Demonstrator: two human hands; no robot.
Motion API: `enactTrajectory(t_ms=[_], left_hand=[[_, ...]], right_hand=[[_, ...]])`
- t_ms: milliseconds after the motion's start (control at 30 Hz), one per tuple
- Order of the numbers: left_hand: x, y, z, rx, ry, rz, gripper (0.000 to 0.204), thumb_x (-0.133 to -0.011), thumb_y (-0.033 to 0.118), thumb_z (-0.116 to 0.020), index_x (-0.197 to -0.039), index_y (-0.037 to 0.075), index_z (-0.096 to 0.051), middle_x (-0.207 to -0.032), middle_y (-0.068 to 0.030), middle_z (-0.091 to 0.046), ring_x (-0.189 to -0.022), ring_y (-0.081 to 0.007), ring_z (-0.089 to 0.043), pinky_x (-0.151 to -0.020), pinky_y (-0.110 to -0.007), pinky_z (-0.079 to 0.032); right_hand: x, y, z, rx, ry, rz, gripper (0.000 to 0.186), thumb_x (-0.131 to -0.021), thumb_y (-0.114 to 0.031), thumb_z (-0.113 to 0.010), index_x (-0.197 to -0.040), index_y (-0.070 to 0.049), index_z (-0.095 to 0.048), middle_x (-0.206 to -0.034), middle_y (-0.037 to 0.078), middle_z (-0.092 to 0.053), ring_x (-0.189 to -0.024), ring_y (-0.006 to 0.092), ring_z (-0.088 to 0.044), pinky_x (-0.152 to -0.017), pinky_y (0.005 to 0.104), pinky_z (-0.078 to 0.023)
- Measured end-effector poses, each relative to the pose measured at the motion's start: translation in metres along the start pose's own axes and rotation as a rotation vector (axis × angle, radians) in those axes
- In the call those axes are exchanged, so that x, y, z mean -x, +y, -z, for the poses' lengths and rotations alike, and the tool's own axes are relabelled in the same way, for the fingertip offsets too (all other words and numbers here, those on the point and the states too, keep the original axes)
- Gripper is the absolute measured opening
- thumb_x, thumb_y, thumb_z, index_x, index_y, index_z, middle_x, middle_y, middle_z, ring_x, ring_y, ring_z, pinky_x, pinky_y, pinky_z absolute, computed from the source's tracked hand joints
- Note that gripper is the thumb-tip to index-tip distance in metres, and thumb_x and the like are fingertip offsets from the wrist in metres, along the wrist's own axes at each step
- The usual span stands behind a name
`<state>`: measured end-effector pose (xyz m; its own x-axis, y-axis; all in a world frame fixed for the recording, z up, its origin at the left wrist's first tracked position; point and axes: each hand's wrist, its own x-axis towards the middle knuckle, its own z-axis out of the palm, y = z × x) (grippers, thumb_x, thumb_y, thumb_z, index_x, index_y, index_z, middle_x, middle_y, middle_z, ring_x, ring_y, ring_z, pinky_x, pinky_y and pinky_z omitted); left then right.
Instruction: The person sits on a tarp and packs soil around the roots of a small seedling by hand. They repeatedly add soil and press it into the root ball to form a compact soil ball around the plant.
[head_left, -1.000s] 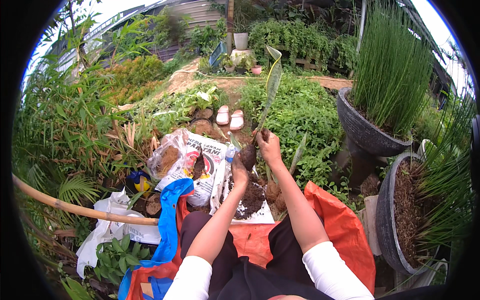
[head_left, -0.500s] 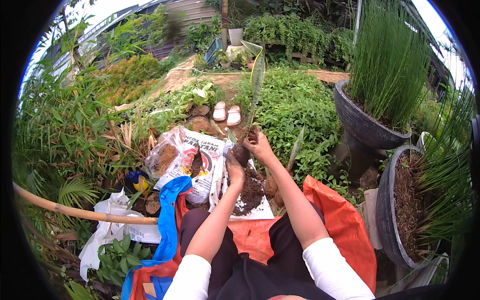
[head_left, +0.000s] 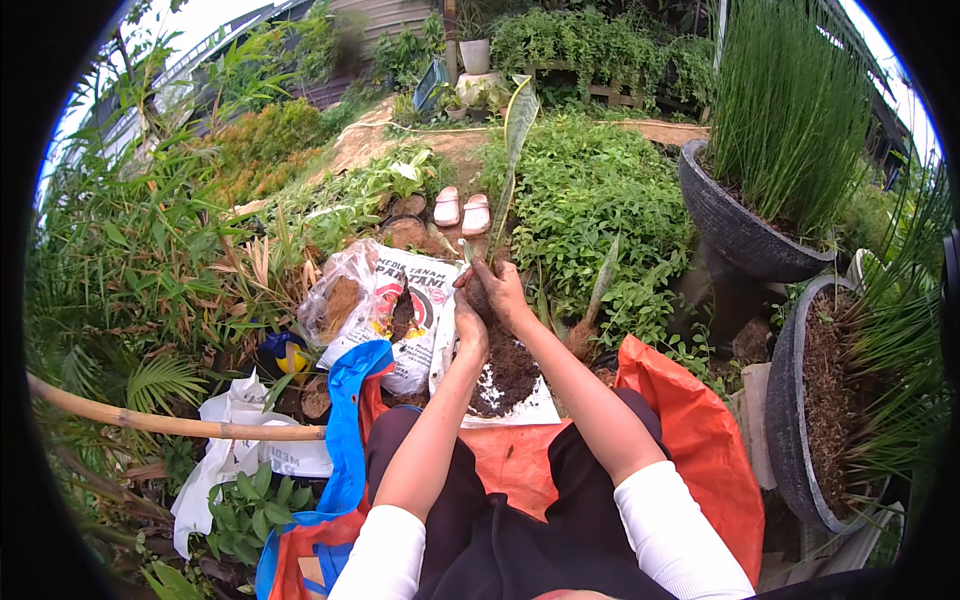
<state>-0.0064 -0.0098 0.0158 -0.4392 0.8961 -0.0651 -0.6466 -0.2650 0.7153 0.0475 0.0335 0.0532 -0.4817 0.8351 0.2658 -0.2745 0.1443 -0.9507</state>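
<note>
while the person sits on the ground with legs out, both hands are up in front, closed around one plant. going from the left, a long bamboo pole [head_left: 170, 425] lies across the leafy ground, with a white plastic sheet [head_left: 225, 455] under its near end. next comes a blue tarp [head_left: 345, 440], curling up beside the person's left knee. behind it a clear plastic bag [head_left: 335, 300] with brown stuff inside leans on a white soil bag [head_left: 420, 310] that is torn open and dark inside.

the left hand [head_left: 470, 330] is cupped and pressed on the dirty root ball [head_left: 480, 295] from the near side. the right hand [head_left: 503, 290] is wrapped around the same root ball from the right side, fingers tight on it. the snake plant [head_left: 515, 150] they hold is lifted off the ground, above the far edge of a white sheet [head_left: 520, 405]. its one long leaf points up and away. a pile of dark soil [head_left: 505, 375] sits on that white sheet, just under the hands.

farther back, a pair of pink sandals [head_left: 461, 212] rests on the bare dirt. an orange tarp [head_left: 690, 440] spreads under the person's legs and out to the right. at the right side, two dark round planters [head_left: 740, 235] stand close, full of tall thin green reeds [head_left: 790, 110].
</note>
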Motion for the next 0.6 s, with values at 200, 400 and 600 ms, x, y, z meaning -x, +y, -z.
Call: enactTrajectory(t_ms=[200,400,600], left_hand=[[0.005,0.013,-0.007,-0.263,0.052,0.185,0.048,-0.089,0.044,-0.021,-0.118,0.011,-0.043,-0.105,-0.0047,-0.053,-0.096,-0.0191,-0.053,-0.078,-0.033,-0.044],[-0.007,0.001,0.005,-0.083,-0.029,0.192,0.046,-0.089,0.042,-0.024,-0.117,0.011,-0.044,-0.107,-0.0064,-0.052,-0.097,-0.0199,-0.052,-0.081,-0.033,-0.043],[-0.013,0.007,0.001,-0.426,-0.037,-0.088,0.049,-0.091,0.04,-0.022,-0.119,0.005,-0.042,-0.113,-0.0114,-0.05,-0.102,-0.0182,-0.05,-0.085,-0.034,-0.041]], right_hand=[[0.002,-0.014,0.009,-0.339,-0.029,-0.265,0.017,-0.08,-0.012,-0.054,-0.076,0.003,-0.058,-0.074,0.01,-0.062,-0.066,0.0159,-0.059,-0.062,0.0267,-0.048],[-0.008,0.028,0.009,-0.223,0.104,-0.128,0.012,-0.078,-0.009,-0.057,-0.078,0.003,-0.055,-0.07,0.011,-0.061,-0.065,0.0165,-0.059,-0.062,0.0258,-0.047],[-0.002,0.011,0.009,-0.191,0.296,-0.016,0.016,-0.08,-0.016,-0.06,-0.079,-0.001,-0.056,-0.067,0.006,-0.06,-0.054,0.0101,-0.053,-0.05,0.0225,-0.042]])
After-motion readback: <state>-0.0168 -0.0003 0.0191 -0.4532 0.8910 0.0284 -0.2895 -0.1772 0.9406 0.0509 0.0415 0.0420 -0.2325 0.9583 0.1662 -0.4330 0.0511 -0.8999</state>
